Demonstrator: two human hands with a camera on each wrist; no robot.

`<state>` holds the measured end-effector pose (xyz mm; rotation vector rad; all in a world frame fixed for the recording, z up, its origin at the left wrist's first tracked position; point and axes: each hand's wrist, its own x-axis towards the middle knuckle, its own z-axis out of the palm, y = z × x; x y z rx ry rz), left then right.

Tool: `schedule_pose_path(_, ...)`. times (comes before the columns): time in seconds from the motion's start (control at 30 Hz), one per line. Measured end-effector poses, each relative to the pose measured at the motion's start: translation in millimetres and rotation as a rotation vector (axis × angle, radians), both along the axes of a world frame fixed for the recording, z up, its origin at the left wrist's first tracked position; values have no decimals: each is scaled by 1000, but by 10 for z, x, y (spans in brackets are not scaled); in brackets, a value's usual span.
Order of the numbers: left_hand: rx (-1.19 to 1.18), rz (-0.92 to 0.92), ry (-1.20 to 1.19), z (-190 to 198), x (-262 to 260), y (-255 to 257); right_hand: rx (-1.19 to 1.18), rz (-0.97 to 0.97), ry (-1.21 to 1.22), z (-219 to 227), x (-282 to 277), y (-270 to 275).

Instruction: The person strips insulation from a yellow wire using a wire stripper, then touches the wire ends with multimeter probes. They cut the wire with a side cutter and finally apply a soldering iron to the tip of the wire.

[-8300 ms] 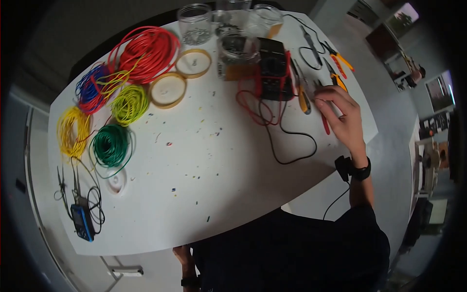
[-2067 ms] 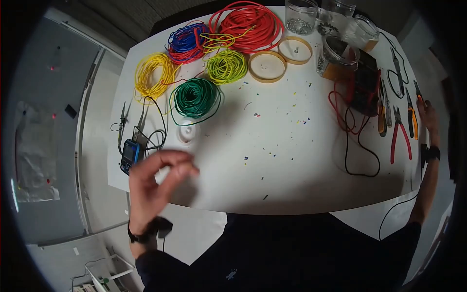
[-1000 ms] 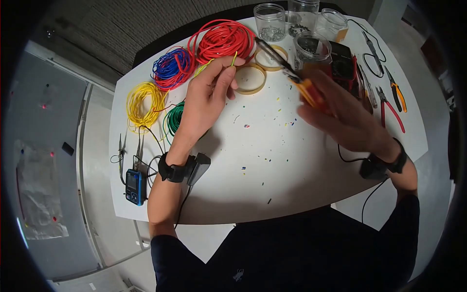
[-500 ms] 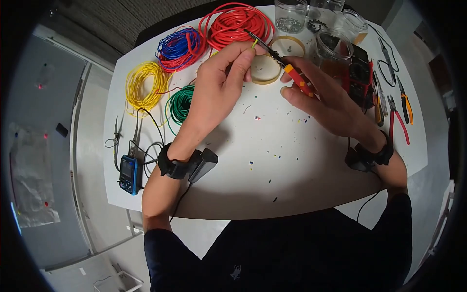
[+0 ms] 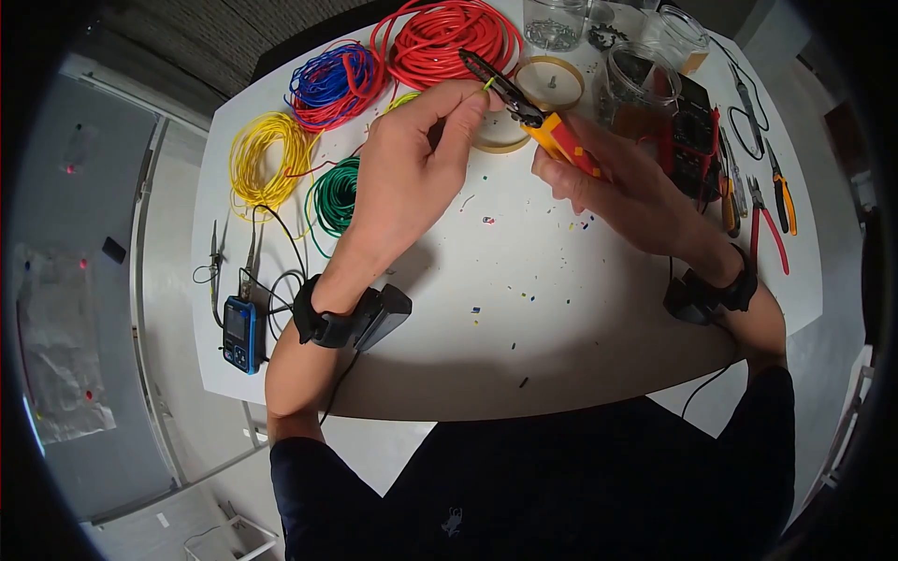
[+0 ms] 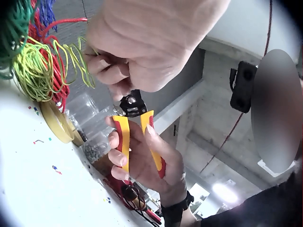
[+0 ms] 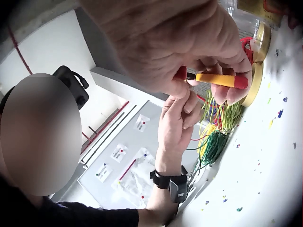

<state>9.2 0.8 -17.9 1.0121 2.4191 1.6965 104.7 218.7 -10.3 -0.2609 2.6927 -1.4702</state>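
My left hand (image 5: 416, 154) pinches the end of a yellow-green wire (image 5: 488, 83) between thumb and index finger, above the back of the table. In my right hand (image 5: 631, 192) is a pair of wire strippers (image 5: 559, 140) with yellow and red handles and a dark head. Their jaws lie at the wire, just past the left fingertips. The left wrist view shows the two handles (image 6: 123, 142) spread apart, with right-hand fingers round one and the thumb on the other. The wire trails to a loose yellow-green coil (image 6: 35, 68), mostly hidden behind my left hand in the head view.
Coils of red (image 5: 449, 42), blue (image 5: 327, 84), yellow (image 5: 267, 164) and green wire (image 5: 337, 196) line the left and back. A blue handheld meter (image 5: 241, 335) lies front left. Jars (image 5: 638, 89), a multimeter (image 5: 692, 131) and red-handled cutters (image 5: 770, 229) stand or lie right. Wire scraps dot the middle.
My right hand has brought the wire strippers from the table's right edge to the wire. My left hand, earlier empty, has taken the yellow-green wire. The stripper handles have spread since half a second ago.
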Motion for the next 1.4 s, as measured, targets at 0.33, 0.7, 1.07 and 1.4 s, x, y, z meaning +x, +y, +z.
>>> schedule_pose_path(0.33,-43,55,157,-16,-11,-5,-53,35,-121,7,4,-11)
schedule_pose_path(0.7,55,24,159,-19,8,21,-49,-42,121,-77,46,-46)
schedule_pose_path(1.07,115,-15,19,109,106,-17,203,-117,645,-200,-20,-56)
schedule_pose_path(1.4,143,-21,46,76,96,-21,279,-132,744,-186,1,-42)
